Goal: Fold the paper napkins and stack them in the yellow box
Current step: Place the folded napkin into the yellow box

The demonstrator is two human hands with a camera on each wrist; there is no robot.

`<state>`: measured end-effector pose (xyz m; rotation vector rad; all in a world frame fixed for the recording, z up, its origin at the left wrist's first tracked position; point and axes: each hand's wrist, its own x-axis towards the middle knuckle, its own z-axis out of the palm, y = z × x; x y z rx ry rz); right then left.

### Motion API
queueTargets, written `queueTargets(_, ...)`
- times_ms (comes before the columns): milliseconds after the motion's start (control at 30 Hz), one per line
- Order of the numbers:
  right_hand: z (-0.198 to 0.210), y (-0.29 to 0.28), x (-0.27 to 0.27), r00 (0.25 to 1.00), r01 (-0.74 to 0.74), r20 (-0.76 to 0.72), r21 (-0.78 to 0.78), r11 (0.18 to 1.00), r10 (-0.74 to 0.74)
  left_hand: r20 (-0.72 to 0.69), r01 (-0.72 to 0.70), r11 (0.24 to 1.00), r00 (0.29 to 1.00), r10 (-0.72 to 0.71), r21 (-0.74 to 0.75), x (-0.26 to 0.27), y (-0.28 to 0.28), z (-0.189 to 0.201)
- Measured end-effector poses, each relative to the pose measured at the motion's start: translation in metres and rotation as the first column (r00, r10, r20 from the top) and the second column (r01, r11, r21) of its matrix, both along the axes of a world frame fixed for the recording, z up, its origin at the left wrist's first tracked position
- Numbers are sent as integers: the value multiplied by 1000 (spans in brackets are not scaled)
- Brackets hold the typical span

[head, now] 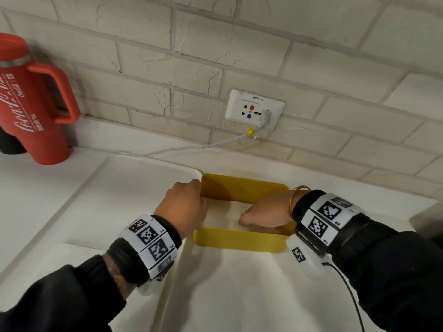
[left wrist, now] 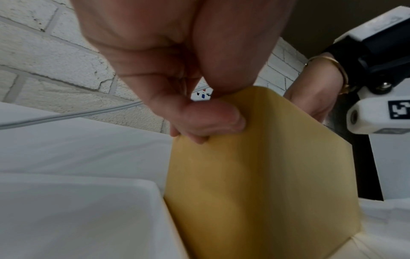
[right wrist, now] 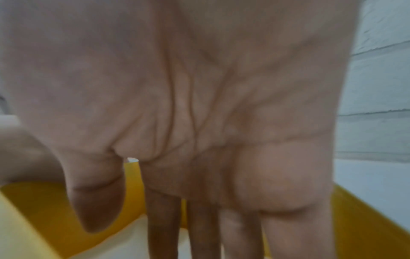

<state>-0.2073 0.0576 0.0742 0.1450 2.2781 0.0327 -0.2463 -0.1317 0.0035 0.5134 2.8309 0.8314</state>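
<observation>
Napkins (head: 236, 213), white soft paper, lie folded in the bottom of the yellow box (head: 242, 243), which stands on the white surface (head: 335, 185) near its back edge, below a brick wall. Smooth plastic with rounded corners and upright walls makes up the box; its left wall sits just beside the rim of a white tray (head: 134, 168). Another sheet of white paper (head: 239, 288) is spread on the surface in front of the box, touching its near wall.

Inside the box, the right hand (head: 263, 215) reaches down, its fingers (right wrist: 237, 233) straight and held close together, pointing at the napkins; the wrist view is too blurred to tell whether the tips touch the paper, and nothing is gripped. At the left wall's top edge, the left hand (head: 185, 207) has its fingers (left wrist: 213, 119) curled over the rim, thumb outside against the yellow wall, gripping it.

Both wrists carry white bands with black square markers over dark sleeves; a thin gold bangle (head: 296, 197) sits on the right wrist.

By the surface's far left edge stands a red tumbler (head: 31, 101) with a handle and white lettering. A white socket plate (head: 255, 109) is on the textured wall, and a grey cable (head: 167, 149) runs from it along the back of the surface.
</observation>
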Motion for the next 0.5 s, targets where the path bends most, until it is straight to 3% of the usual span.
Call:
queueTargets(133, -7, -13, 3, 998, -36, 54, -10, 999, 36, 5, 0, 1000, 1000, 0, 3, 0, -1, 0)
queueTargets(233, 5, -11, 8, 998, 52, -24, -63, 997, -54, 21, 3, 1000, 1000, -3, -1, 0, -1, 5)
queueTargets(300, 18, -5, 16, 985, 95, -127, -182, 979, -119, 23, 6, 1000, 1000, -5, -23, -1, -1, 10)
queueTargets(367, 33, 4, 34, 936, 102, -290, -327, 940, -202, 43, 17, 999, 999, -15, -28, -2, -3, 14)
queueTargets(433, 48, 21, 62, 841, 107, -434, -453, 885, -324, 42, 13, 998, 999, -11, -69, 0, -7, 19)
queueTargets(500, 58, 40, 100, 758, 128, -500, -515, 847, -419, -20, -14, 994, 1000, 12, -110, 8, -14, 25)
